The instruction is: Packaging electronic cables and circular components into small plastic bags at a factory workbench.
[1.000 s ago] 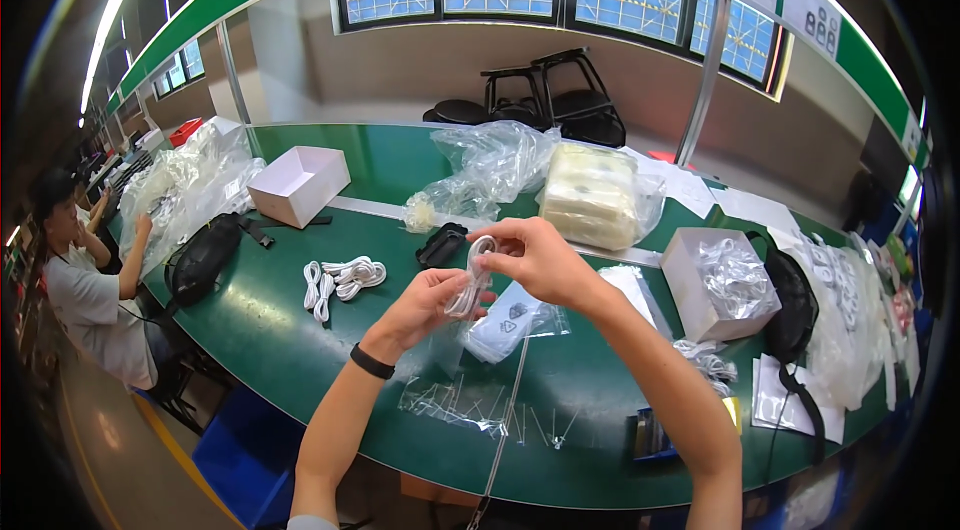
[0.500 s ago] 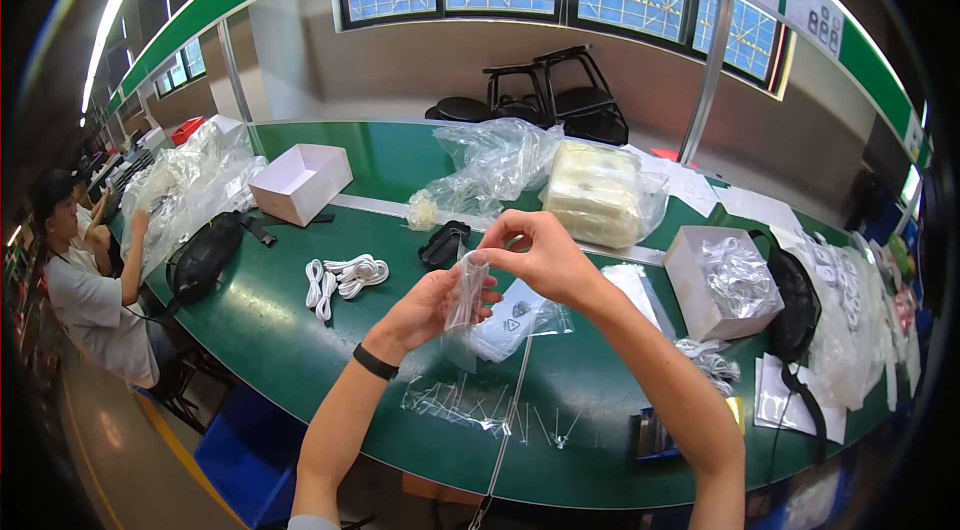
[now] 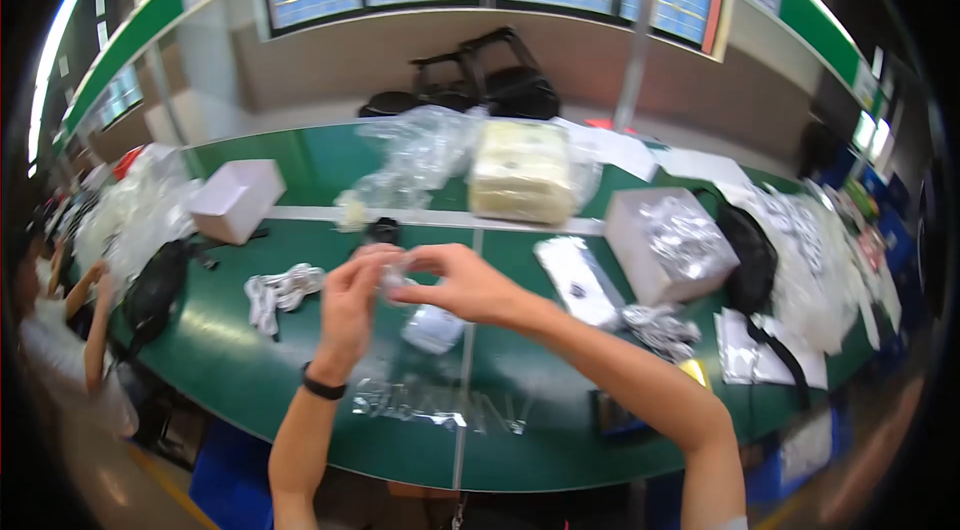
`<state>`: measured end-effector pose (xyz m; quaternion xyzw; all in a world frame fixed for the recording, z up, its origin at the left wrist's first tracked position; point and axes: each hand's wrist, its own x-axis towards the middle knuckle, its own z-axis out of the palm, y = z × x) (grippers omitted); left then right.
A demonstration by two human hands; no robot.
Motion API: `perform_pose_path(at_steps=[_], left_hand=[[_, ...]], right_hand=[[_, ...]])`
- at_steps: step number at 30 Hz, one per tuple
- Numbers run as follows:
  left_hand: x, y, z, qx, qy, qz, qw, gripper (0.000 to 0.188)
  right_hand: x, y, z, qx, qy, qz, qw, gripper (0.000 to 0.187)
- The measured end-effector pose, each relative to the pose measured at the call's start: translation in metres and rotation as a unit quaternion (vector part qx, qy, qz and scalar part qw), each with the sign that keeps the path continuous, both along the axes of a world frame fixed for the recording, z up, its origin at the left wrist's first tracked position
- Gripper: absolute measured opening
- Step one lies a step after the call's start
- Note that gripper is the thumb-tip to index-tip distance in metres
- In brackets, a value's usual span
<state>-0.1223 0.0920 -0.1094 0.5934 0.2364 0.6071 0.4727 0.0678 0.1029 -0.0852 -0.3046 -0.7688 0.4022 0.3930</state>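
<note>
My left hand (image 3: pixel 347 305), with a black band at the wrist, is closed around a small clear plastic bag (image 3: pixel 394 280). The fingers of my right hand (image 3: pixel 462 280) pinch the same bag from the other side, above the table; motion blur hides what it contains. Beneath the hands lies a white packet in clear film (image 3: pixel 433 330). Just beyond them a small black object (image 3: pixel 382 230) is partly covered. Coiled white cables (image 3: pixel 283 292) rest to the left. Nearer me is a strip of clear plastic with thin shiny pieces (image 3: pixel 430 406).
An empty white box (image 3: pixel 236 200) and a black pouch (image 3: pixel 156 292) are on the left. Bulky wrapped cream packs (image 3: pixel 522 173) stand at the back. To the right are a box of clear bags (image 3: pixel 660 245), grey cables (image 3: pixel 663 332) and white packets (image 3: pixel 578 280). A person (image 3: pixel 75 340) works at far left.
The view has swung right, so the table's things appear farther left. Both hands have come closer together on the bag, and the right fingers now pinch it.
</note>
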Motion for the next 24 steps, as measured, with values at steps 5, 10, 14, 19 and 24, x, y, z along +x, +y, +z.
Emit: perform_pose_path(at_steps=[5,10,14,19,24], left_hand=[[0.001,-0.019,0.009,0.092,0.084,0.063,0.990,0.030],[0.018,-0.020,0.002,0.067,0.107,0.082,0.989,0.033],[0.010,-0.004,-0.001,0.029,0.133,0.115,0.984,0.033],[-0.028,0.012,0.006,0.065,0.243,0.221,0.942,0.024],[-0.075,0.044,-0.005,0.164,0.386,0.500,0.758,0.014]], right_hand=[[-0.008,-0.026,0.015,-0.075,0.135,-0.007,0.988,0.028],[0.040,-0.040,0.037,-0.025,0.059,-0.165,0.984,0.022],[0.120,-0.028,0.037,-0.074,0.076,-0.180,0.978,0.022],[0.176,-0.054,0.023,-0.056,-0.458,-0.118,0.880,0.025],[0.215,-0.081,-0.032,0.010,-0.679,-0.155,0.718,0.016]])
